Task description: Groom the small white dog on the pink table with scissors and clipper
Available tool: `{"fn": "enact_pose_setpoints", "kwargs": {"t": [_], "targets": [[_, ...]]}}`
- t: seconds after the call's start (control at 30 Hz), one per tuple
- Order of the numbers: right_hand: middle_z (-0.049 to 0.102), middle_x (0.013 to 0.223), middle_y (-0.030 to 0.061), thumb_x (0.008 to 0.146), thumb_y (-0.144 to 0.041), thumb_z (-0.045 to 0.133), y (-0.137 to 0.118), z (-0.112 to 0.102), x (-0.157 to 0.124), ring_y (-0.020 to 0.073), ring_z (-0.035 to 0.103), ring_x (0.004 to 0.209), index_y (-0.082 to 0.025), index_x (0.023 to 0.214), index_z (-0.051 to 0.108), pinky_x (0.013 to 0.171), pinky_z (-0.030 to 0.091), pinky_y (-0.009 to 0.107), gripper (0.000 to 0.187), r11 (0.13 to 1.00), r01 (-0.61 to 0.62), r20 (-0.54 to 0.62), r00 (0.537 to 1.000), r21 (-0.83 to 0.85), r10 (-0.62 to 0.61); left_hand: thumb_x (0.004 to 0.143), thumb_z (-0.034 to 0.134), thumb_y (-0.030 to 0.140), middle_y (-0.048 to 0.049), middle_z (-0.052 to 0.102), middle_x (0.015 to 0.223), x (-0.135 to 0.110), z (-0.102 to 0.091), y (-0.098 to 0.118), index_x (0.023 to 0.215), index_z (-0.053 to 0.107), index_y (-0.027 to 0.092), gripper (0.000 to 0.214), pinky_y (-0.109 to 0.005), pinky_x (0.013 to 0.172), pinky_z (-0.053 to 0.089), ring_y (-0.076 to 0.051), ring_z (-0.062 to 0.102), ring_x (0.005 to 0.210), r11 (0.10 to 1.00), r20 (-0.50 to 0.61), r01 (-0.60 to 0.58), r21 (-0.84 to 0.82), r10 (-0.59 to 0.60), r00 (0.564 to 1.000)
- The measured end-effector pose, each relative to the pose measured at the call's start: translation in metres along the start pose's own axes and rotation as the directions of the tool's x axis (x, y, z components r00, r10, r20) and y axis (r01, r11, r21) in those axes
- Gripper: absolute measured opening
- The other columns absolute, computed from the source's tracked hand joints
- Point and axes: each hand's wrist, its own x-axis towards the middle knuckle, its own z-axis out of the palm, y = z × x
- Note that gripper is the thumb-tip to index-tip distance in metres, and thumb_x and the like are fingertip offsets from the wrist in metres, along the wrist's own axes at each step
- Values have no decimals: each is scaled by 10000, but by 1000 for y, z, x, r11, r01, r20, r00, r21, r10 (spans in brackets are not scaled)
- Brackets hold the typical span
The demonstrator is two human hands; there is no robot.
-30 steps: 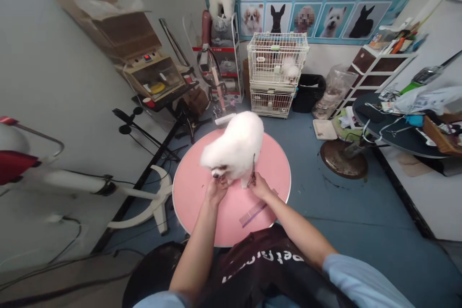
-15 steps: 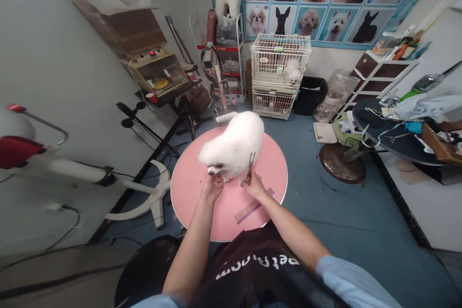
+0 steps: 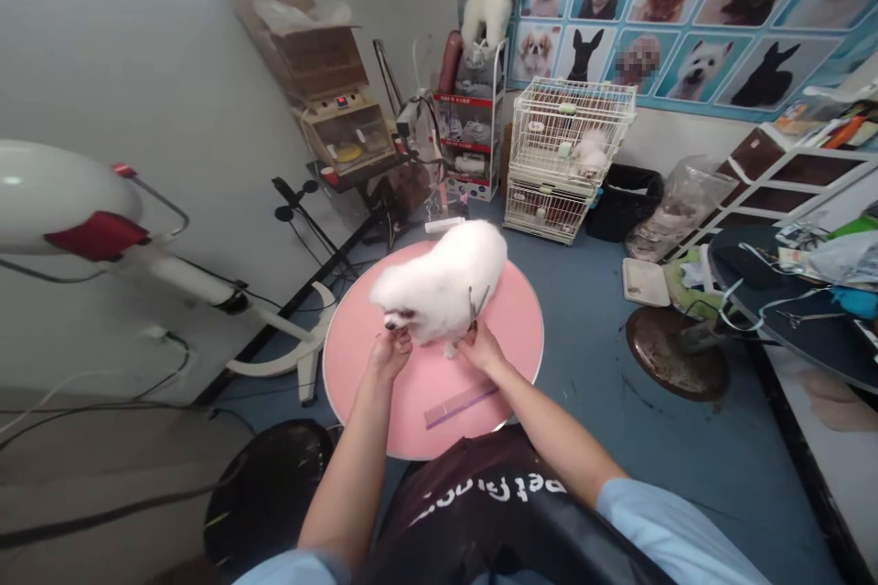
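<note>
A fluffy white dog (image 3: 449,279) stands on the round pink table (image 3: 363,384), its head toward the left. My left hand (image 3: 391,351) is closed under the dog's muzzle, fingers at its chin. In my right hand (image 3: 481,347) is a pair of scissors (image 3: 475,306), blades pointing up and parted beside the dog's flank. The fingers of that hand are near a front leg, though I cannot tell whether they touch it. A purple comb (image 3: 461,404) lies flat on the table between my forearms.
A white stand dryer (image 3: 69,201) is at the left, above a black round stool (image 3: 267,494). Behind the table are wire cages (image 3: 572,142) with a white animal inside and a black bin (image 3: 623,201). A dark cluttered table (image 3: 782,311) stands at the right.
The camera view has swung left. The dog's body now shows more from the side, and a paw appears near my right hand. Both hands keep their holds, and the scissor blades look wider apart.
</note>
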Motion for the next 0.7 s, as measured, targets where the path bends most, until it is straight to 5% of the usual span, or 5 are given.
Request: {"fn": "enact_pose_setpoints", "kwargs": {"t": [0.33, 0.7], "targets": [[703, 1015, 115, 814, -221, 602, 1, -28, 11, 287, 676, 954, -191, 1074, 573, 751, 495, 325, 263, 992, 83, 20, 997, -93, -81, 880, 532, 59, 38, 471, 587, -4, -2, -3, 699, 438, 162, 229, -118, 344, 242, -29, 359, 392, 998, -40, -65, -11, 65, 997], [696, 1078, 144, 819, -361, 648, -7, -50, 19, 287, 681, 984, -169, 1101, 549, 745, 487, 311, 355, 977, 76, 65, 996, -200, -64, 892, 552, 82, 54, 425, 548, -9, -3, -6, 682, 410, 168, 268, -120, 339, 237, -28, 356, 378, 995, -43, -98, -25, 97, 994]]}}
